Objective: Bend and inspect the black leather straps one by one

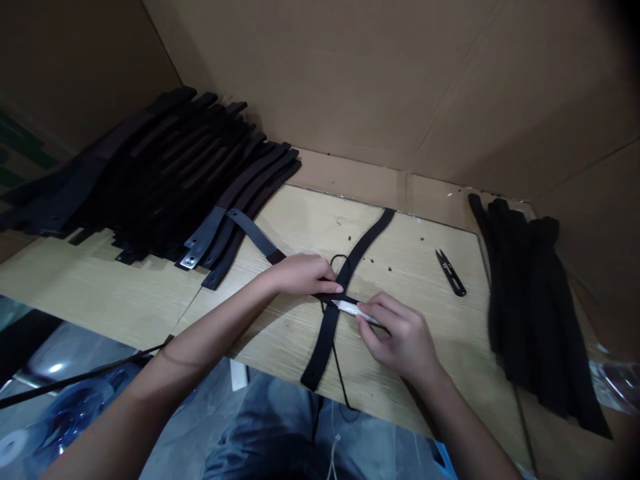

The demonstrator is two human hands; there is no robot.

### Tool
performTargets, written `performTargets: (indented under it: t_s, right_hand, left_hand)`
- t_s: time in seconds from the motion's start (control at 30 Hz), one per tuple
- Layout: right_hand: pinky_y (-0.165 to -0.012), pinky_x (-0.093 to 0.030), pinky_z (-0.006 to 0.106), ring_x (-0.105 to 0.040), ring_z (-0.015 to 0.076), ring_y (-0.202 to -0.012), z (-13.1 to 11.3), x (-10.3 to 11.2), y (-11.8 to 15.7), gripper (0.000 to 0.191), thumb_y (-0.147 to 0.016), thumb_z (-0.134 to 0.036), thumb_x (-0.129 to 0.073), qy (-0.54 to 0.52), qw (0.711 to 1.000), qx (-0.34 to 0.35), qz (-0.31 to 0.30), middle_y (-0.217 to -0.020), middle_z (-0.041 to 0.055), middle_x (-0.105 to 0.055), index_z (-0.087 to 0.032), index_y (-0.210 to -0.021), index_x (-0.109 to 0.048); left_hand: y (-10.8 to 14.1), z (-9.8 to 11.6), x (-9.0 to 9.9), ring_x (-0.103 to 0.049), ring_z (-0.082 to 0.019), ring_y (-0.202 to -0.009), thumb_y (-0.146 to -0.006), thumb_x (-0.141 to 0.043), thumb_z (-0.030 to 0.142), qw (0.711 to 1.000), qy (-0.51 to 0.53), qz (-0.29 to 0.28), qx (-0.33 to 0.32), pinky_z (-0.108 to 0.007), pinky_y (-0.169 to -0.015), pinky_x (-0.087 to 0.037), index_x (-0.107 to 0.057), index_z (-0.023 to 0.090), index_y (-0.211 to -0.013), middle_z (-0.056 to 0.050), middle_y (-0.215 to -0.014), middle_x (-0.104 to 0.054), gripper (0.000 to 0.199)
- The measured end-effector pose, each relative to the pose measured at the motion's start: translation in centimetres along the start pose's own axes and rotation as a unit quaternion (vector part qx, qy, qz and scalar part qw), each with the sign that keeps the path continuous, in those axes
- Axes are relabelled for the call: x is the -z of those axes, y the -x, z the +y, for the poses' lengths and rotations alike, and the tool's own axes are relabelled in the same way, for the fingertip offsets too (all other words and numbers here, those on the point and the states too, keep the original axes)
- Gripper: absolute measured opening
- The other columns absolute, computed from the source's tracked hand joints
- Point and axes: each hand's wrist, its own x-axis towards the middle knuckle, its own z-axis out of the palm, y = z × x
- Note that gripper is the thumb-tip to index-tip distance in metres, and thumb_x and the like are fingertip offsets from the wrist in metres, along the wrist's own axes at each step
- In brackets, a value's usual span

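Note:
My left hand [307,275] presses its closed fingers on a black strap [257,237] that runs from the upper left to the middle of the board. A second black strap [327,340] lies crosswise beneath, and the two overlap under my fingertips. My right hand [400,330] pinches a small white tube [356,311], its tip pointing left at the crossing of the straps. A thin black cord [341,377] loops around the crossing and trails toward the board's front edge.
A large pile of black straps [165,173] covers the back left. Black thread snips [451,273] lie right of my hands. More black strips [530,300] are heaped at the far right. Cardboard walls [350,80] enclose the back and sides of the wooden board [270,333].

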Motion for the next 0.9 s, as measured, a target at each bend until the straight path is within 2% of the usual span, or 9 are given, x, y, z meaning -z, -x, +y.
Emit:
performTargets:
  t_s: [0.27, 0.6, 0.9]
  right_hand:
    - [-0.059, -0.049, 0.025, -0.062, 0.0144, -0.066, -0.8, -0.3, 0.1, 0.016, -0.085, -0.015, -0.054, 0.035, 0.999, 0.003, 0.0, -0.077, 0.0044, -0.065, -0.017, -0.089, -0.069]
    - [-0.058, -0.049, 0.024, -0.062, 0.0146, -0.065, -0.7, -0.9, 0.1, 0.015, -0.085, -0.017, -0.054, -0.005, 1.0, -0.012, 0.016, -0.077, 0.0045, -0.065, -0.017, -0.088, -0.069]
    - [-0.06, -0.05, 0.025, -0.062, 0.0156, -0.068, -0.5, -2.3, 0.0, 0.013, -0.085, -0.016, -0.055, -0.021, 0.999, -0.011, 0.033, -0.078, 0.0055, -0.064, -0.016, -0.086, -0.068]
  left_hand:
    - [0.0, 0.3, 0.1, -0.04, -0.009, -0.046, -0.088, -0.051, 0.046, 1.0, -0.022, -0.01, 0.009, -0.025, -0.05, -0.023, -0.055, 0.017, -0.055, 0.002, -0.047, -0.05, 0.044]
    - [-0.1, 0.0, -0.1, -0.039, -0.008, -0.045, -0.088, -0.051, 0.044, 1.0, -0.013, 0.003, -0.014, -0.024, -0.048, -0.022, -0.059, 0.016, -0.058, 0.002, -0.049, -0.048, 0.042]
    - [-0.2, -0.1, -0.2, -0.04, -0.009, -0.047, -0.089, -0.05, 0.043, 1.0, -0.022, 0.0, -0.02, -0.025, -0.05, -0.024, -0.06, 0.017, -0.059, 0.002, -0.051, -0.049, 0.041]
